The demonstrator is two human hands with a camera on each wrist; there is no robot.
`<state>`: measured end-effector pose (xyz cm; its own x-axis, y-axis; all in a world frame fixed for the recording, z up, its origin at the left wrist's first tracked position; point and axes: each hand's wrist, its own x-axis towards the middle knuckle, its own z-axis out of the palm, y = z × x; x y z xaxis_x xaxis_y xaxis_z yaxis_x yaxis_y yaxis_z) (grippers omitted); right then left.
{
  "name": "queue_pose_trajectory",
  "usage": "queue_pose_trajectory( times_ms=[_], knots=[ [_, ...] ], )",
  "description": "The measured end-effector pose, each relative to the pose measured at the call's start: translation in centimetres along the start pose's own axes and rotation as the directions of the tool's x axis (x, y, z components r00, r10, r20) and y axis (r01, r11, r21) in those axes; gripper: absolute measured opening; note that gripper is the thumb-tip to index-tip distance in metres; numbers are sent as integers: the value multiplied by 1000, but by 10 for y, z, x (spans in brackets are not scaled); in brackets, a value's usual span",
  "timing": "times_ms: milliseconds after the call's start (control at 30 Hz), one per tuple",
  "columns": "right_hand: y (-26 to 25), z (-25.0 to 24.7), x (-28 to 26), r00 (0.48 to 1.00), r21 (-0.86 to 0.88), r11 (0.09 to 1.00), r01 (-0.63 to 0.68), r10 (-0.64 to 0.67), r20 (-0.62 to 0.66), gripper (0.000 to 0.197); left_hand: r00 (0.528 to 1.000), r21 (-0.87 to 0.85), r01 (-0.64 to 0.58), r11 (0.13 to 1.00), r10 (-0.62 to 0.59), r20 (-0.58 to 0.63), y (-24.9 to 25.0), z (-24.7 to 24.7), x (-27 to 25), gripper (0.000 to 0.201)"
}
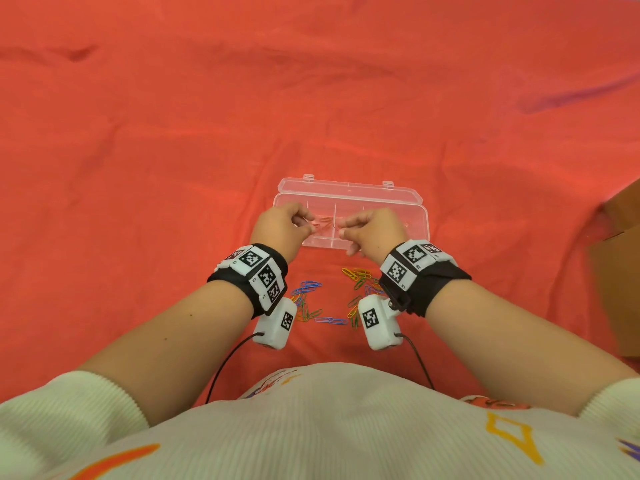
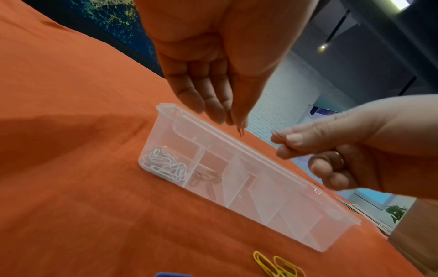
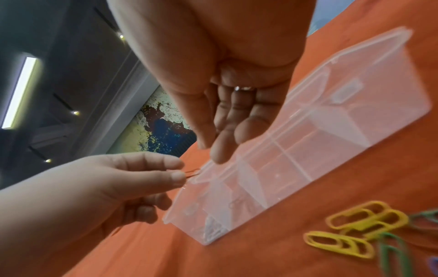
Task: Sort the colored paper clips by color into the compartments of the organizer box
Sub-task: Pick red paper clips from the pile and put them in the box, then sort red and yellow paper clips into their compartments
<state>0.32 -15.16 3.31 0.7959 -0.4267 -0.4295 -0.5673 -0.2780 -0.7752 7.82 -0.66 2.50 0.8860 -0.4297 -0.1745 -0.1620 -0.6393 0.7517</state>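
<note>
Over the middle of the clear organizer box, which sat near the centre of the red cloth with its lid folded back, both hands hovered close together. The left hand pinched a thin red paper clip between thumb and forefinger; the right hand was pinched shut too, a fine wire showing at its thumb tip in the left wrist view, but whether it was a second clip or the same linked pair could not be told. White clips filled the box's left end compartment, red clips lay in the next one, other compartments looked bare. Loose clips in blue, green and yellow, with yellow clips nearest the box, lay on the cloth between box and person. Judged: clips very light, springy wire with a slick coating, prone to hook into each other; best taken by pinching the flat loops at mid-length, one at a time. The red ones hardly showed against the cloth.
</note>
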Motion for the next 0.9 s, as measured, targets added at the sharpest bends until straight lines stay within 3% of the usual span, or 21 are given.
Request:
queue_pose_trajectory(
  times_ms=[167, 400, 567, 733, 900],
  knots=[
    [-16, 8, 12, 999, -40, 999, -26, 24, -39, 15, 1000, 76, 10, 997, -12, 17, 1, 0, 9, 15],
    [-15, 9, 11, 999, -51, 998, -28, 29, 24, 29, 1000, 89, -12, 996, 10, 27, -3, 3, 11, 19],
    [3, -4, 3, 996, -27, 996, 85, -86, -13, 24, 991, 48, -129, 990, 128, 24, -3, 11, -3, 23],
    [34, -29, -11, 984, -176, 978, 110, -82, 158, 15, 940, 106, -290, 951, 262, 220, -8, 31, -24, 18],
    [68, -44, -27, 910, -465, 883, 60, 143, 390, 23, 813, 265, -450, 853, 268, 517, -14, 54, -32, 35]
  ],
)
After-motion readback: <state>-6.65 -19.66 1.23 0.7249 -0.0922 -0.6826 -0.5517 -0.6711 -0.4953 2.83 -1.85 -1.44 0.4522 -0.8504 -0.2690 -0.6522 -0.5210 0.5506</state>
